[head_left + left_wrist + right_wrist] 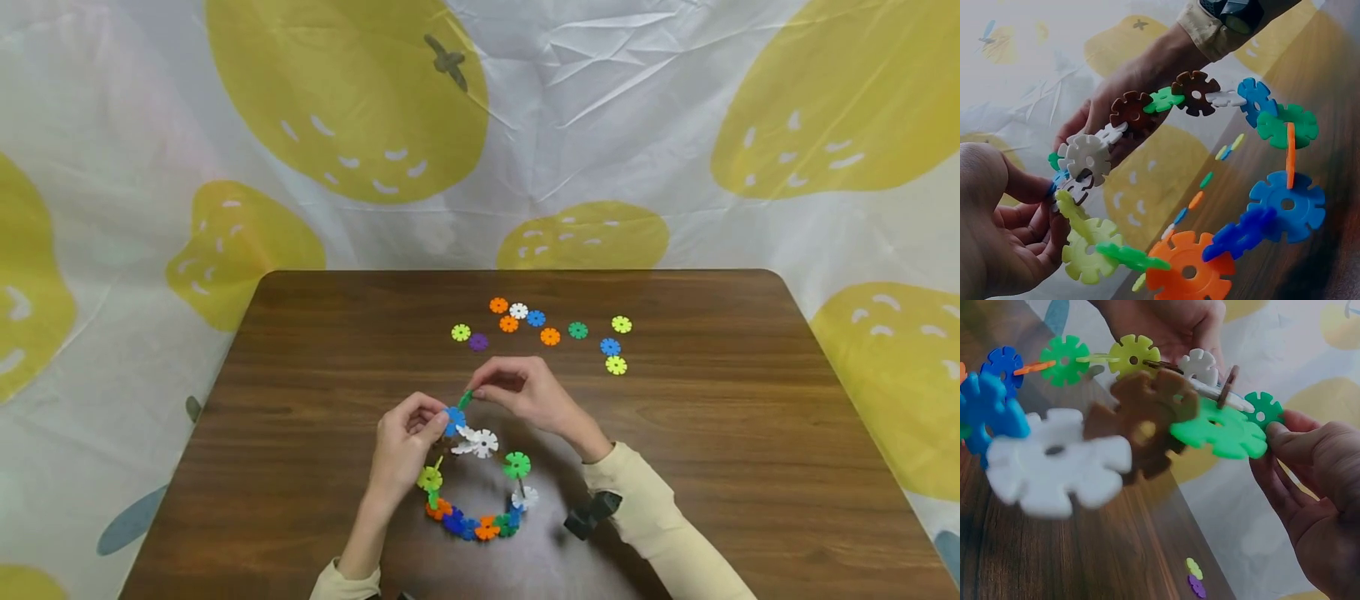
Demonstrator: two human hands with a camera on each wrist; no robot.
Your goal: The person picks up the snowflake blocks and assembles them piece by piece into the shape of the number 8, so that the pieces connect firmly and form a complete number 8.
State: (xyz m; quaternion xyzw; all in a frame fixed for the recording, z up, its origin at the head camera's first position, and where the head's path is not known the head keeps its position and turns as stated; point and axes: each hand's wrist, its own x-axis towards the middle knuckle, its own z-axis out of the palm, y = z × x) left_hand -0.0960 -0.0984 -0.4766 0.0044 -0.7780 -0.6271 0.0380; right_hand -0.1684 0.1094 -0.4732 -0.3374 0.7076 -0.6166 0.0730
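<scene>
Left hand [405, 437]: pinches blue disc of the snowflake-disc ring [480, 483].
Right hand [525, 392]: pinches green disc [465, 400] at ring's top.
Table [750, 433]: loose discs [543, 329] beyond.

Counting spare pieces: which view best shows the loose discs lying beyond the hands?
The head view: the loose discs lie fully visible on the table. The left wrist view shows a few blurred behind the chain; the right wrist view only two.

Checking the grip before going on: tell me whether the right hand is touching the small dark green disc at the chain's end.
Touching. The right wrist view shows the right hand with a fingertip pressed on the rim of the dark green disc.
</scene>
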